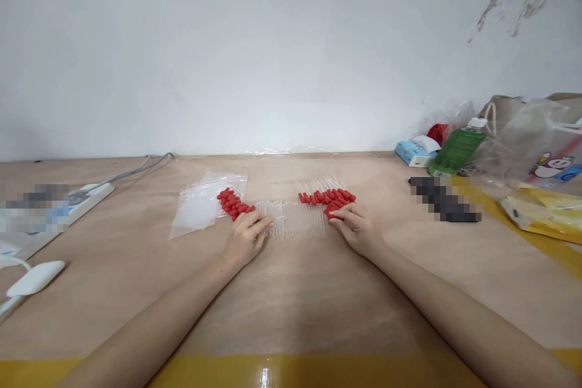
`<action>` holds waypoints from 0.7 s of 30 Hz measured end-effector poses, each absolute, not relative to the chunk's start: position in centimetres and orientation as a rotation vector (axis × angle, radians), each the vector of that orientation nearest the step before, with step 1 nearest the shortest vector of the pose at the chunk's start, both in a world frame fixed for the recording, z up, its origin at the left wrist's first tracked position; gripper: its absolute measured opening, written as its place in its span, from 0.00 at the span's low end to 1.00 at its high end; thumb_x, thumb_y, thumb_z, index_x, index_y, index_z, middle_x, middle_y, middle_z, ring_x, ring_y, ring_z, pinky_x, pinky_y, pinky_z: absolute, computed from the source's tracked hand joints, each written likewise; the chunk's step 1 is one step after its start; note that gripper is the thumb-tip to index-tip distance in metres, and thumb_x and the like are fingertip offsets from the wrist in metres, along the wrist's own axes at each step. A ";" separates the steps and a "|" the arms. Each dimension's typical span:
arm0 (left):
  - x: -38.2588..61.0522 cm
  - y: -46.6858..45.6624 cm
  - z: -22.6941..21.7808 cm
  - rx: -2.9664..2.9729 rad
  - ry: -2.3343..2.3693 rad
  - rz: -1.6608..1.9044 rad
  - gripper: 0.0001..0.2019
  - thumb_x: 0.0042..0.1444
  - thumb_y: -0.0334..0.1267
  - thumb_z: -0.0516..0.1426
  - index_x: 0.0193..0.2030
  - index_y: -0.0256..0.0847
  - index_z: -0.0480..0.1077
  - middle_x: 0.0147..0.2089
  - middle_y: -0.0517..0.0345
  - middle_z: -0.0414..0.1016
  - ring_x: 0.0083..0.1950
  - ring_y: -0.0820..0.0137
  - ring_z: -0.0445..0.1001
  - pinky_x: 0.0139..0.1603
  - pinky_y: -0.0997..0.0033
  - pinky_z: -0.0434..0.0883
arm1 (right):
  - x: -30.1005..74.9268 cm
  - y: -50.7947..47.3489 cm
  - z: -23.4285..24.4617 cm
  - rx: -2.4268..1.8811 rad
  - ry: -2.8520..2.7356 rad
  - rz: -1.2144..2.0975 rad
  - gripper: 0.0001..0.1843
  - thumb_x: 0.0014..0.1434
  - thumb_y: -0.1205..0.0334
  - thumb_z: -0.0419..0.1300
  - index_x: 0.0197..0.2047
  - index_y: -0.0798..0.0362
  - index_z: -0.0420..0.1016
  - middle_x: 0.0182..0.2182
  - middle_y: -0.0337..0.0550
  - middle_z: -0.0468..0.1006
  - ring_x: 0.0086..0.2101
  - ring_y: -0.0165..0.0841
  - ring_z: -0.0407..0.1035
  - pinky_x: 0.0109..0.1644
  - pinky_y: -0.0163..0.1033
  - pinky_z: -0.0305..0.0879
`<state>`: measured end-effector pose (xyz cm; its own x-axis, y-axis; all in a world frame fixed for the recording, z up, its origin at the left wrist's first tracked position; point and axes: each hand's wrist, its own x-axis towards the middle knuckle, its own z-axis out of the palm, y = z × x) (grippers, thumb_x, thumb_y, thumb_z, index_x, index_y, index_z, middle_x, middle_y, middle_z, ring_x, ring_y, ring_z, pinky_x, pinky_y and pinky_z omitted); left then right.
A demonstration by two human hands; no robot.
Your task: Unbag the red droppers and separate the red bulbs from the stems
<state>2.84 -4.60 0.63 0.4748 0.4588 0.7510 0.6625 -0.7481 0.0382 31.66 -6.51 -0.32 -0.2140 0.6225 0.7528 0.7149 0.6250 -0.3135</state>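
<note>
A row of clear glass dropper tubes [301, 222] lies on the brown table [291, 303]. Red rubber bulbs sit in two heaps: one [233, 203] at the left beside clear plastic bags [200, 206], another [328, 197] on finished droppers at the right. My left hand [248, 236] is closed, pinching one clear tube at the left end of the row. My right hand [357, 227] is closed on a red bulb at the right end of the row, just below the right heap.
A white power strip [88, 197] with a grey cable lies at the far left, a white device [35, 277] nearer. At the right stand a green bottle [456, 148], a blue tissue pack [413, 153], plastic bags [531, 145] and a yellow packet [543, 212]. Yellow tape edges the table's front.
</note>
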 end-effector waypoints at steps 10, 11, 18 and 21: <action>5.1 -3.2 0.8 -2.485 -1.016 -1.243 0.15 0.57 0.27 0.48 0.50 0.39 0.66 0.35 0.54 0.64 0.36 0.71 0.66 0.36 0.72 0.68 | 33.7 -4.3 -0.5 -1.270 -1.498 0.102 0.16 0.54 0.56 0.54 0.44 0.55 0.71 0.30 0.44 0.70 0.29 0.31 0.65 0.35 0.39 0.65; 5.3 -3.0 0.8 -2.487 -0.992 -1.266 0.14 0.57 0.27 0.48 0.48 0.39 0.66 0.36 0.54 0.66 0.36 0.71 0.67 0.37 0.72 0.68 | 34.3 -3.9 -0.7 -1.319 -1.434 0.120 0.17 0.53 0.54 0.55 0.42 0.55 0.71 0.29 0.43 0.71 0.27 0.30 0.64 0.33 0.38 0.65; 6.3 -2.6 -0.1 -2.565 -0.893 -1.212 0.07 0.56 0.28 0.50 0.38 0.39 0.67 0.36 0.54 0.71 0.38 0.70 0.70 0.39 0.70 0.70 | 36.0 -3.1 -1.1 -1.405 -1.463 0.122 0.14 0.50 0.51 0.57 0.33 0.52 0.75 0.29 0.42 0.76 0.30 0.33 0.64 0.37 0.39 0.62; 6.4 -3.0 -0.2 -2.625 -0.880 -1.239 0.06 0.55 0.30 0.52 0.37 0.39 0.69 0.37 0.54 0.72 0.38 0.70 0.71 0.41 0.70 0.70 | 35.4 -3.4 -0.8 -1.381 -1.553 0.082 0.13 0.51 0.51 0.57 0.33 0.51 0.76 0.30 0.43 0.77 0.33 0.35 0.65 0.41 0.41 0.60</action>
<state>6.40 -3.03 -0.18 0.4994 0.4567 0.7363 0.5450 -0.8262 0.1428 35.40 -3.43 -0.78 0.1683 0.7718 0.6132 0.7028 0.3423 -0.6237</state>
